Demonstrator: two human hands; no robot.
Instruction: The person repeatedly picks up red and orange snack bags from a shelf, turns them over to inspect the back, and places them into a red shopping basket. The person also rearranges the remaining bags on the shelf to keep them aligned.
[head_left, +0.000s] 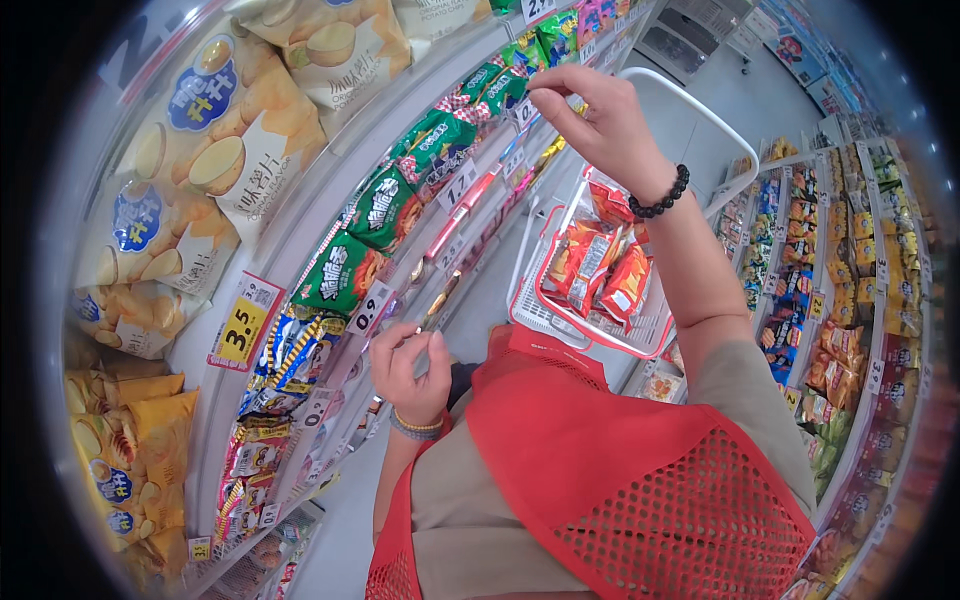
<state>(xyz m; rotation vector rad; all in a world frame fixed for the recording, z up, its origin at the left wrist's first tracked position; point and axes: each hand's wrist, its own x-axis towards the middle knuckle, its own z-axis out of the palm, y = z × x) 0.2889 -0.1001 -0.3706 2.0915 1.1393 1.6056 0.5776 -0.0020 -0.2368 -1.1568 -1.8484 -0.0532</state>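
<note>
My right hand (600, 112), with a black bead bracelet, reaches over the shopping basket to the snack shelf. Its fingertips are bent close together beside a price tag (526, 111) and green snack bags (502, 94); whether they pinch anything is hidden. Lower down, my left hand (411, 371) is raised with loosely curled fingers and nothing visible in it, near the shelf's price strip (371, 307). Below my right forearm stands the white shopping basket (630, 341) with a red rim. Several red snack bags (589, 262) lie inside it.
At left, large potato chip bags (247, 142) fill one shelf above a row of green snack bags (382, 206) and smaller packets (292, 360). A white handle loop (739, 120) rises beyond the basket. Another stocked shelf (840, 262) runs along the right side.
</note>
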